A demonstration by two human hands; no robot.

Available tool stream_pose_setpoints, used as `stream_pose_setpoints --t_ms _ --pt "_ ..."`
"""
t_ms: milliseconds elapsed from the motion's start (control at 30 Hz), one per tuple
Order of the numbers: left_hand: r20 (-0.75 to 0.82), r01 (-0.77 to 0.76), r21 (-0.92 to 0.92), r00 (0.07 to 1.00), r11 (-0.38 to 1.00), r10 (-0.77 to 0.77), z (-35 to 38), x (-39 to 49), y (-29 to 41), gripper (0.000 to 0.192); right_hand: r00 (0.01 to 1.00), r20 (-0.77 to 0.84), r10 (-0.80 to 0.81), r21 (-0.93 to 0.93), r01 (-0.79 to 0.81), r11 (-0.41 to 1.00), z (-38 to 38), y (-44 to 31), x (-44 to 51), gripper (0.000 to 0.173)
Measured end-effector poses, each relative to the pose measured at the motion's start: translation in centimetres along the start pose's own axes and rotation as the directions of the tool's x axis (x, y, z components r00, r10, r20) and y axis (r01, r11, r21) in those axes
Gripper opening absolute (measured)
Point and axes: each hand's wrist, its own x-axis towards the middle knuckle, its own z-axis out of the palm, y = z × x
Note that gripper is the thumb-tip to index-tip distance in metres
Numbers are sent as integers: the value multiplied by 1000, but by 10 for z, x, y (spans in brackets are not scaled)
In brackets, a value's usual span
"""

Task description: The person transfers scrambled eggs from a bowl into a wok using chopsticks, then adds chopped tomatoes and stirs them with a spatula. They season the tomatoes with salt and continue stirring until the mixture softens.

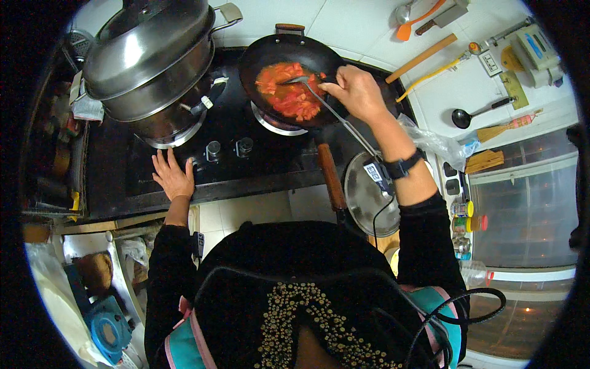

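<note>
A black wok [258, 50] on the right burner holds chopped red pieces in orange-red liquid, probably tomato [295, 104]. A metal cooking utensil [341, 121] lies with its head in the food, its shaft running down to the right under my right wrist. My right hand [357, 92] is over the wok's right side, fingers curled and thumb pointing left; whether something small is in it, I cannot tell. My left hand [174, 177] rests palm down, fingers spread, on the black stovetop [272, 177] near its front edge, below a large lidded steel steamer pot [152, 69].
The wok's wooden handle [331, 177] points towards me. Beside it leans a round lid [368, 198]. A clear plastic bag [428, 138] lies right of the stove. A ladle [462, 118] and cleaver [445, 19] hang on the wall. Jars [462, 209] stand at the right.
</note>
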Motion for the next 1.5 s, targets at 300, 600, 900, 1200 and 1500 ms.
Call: stream_pose_setpoints --t_ms 300,600,900,1200,1500 --pt "-17 -9 -41 1000 999 9 0 -1 -1 65 956 210 -207 -211 251 945 78 -6 31 19" --pt "-15 -3 -28 1000 1000 3 1 1 0 69 861 474 185 -43 -187 981 48 -5 41 25" --pt "-82 -40 19 996 999 42 6 0 -2 67 975 155 -160 -70 173 982 59 1 9 18" --pt "-66 -26 3 998 1000 26 8 0 -2 70 851 428 304 -180 -249 952 -37 8 -66 64" --pt "-35 -40 34 999 999 42 7 0 -4 69 898 297 324 -215 -268 939 2 4 -115 51"
